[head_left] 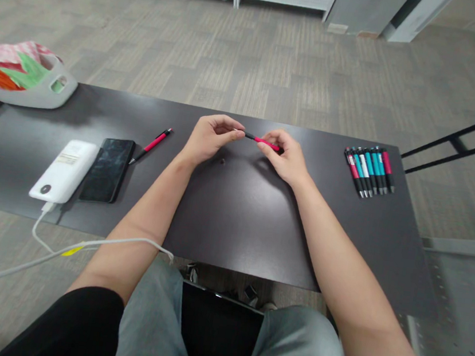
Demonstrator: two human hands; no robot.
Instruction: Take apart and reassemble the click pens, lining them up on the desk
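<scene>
Above the far middle of the dark table (pixel 241 219), a red and black pen (pixel 260 140) is held between both hands. My left hand (pixel 213 136) pinches its tip end on the left, where the fingers partly cover it. Around the red barrel on the right close the fingers of my right hand (pixel 282 153). A tiny dark piece (pixel 223 162), too small to name, lies on the table just below my left hand. Another red and black pen (pixel 152 145) rests slanted to the left of that hand.
Several pens (pixel 369 172) in red, teal and white lie in a row at the right. On the left are a black phone (pixel 107 170) and a white power bank (pixel 65 171), whose white cable (pixel 121 240) crosses my left forearm. A white basket (pixel 60 92) holds colourful cloth.
</scene>
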